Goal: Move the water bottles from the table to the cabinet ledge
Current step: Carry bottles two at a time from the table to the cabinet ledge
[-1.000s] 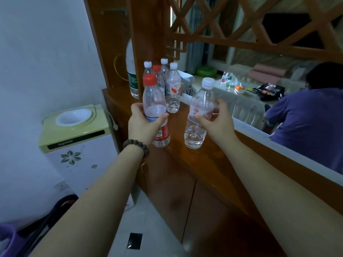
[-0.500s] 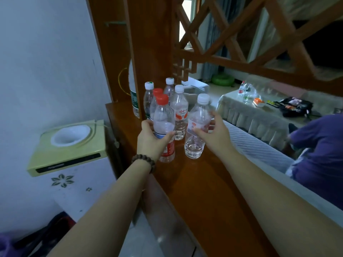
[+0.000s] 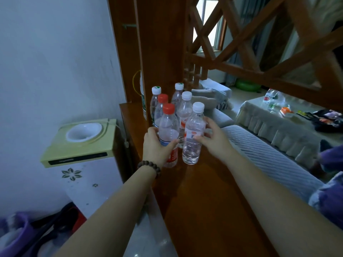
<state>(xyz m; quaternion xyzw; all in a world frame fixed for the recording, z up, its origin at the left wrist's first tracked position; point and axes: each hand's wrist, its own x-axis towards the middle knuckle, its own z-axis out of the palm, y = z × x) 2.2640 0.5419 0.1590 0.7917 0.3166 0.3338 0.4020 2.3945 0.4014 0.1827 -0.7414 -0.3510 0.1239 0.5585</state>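
arms: 2, bare, no sleeves | left wrist: 1 dark brown round-bead bracelet [image 3: 149, 166] | hands: no rings seen

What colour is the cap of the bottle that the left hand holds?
Red. The cap shows best in the head view, on the bottle that the left hand holds.

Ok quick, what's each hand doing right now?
Left hand: closed around the red-capped bottle on the ledge.
Right hand: grip closed on the white-capped bottle.

No lettering can be read; the labels on the water bottles [image 3: 168, 134] are blurred.
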